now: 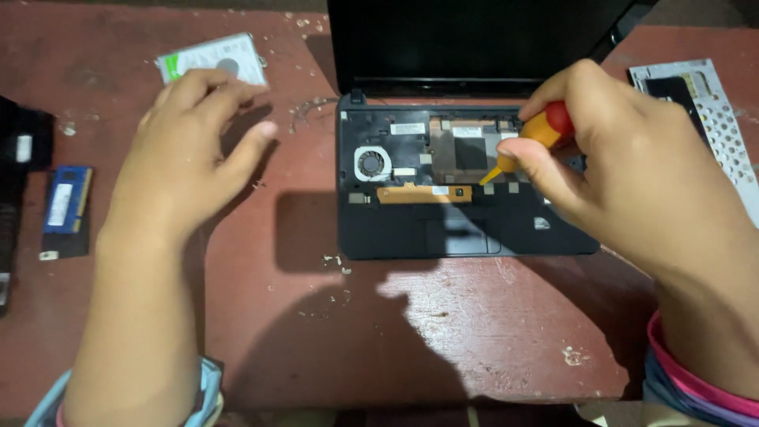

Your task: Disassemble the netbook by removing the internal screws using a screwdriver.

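Observation:
A small black laptop lies open on a worn red table, its keyboard taken off so the fan, a copper heat plate and an orange strip show. My right hand grips a screwdriver with an orange and red handle, its tip down over the exposed board at the right of the laptop. My left hand hovers above the table left of the laptop, fingers spread, holding nothing.
A hard drive lies at the back left. A blue memory stick and a black part sit at the left edge. The removed keyboard plate lies at the right. White flecks dot the table.

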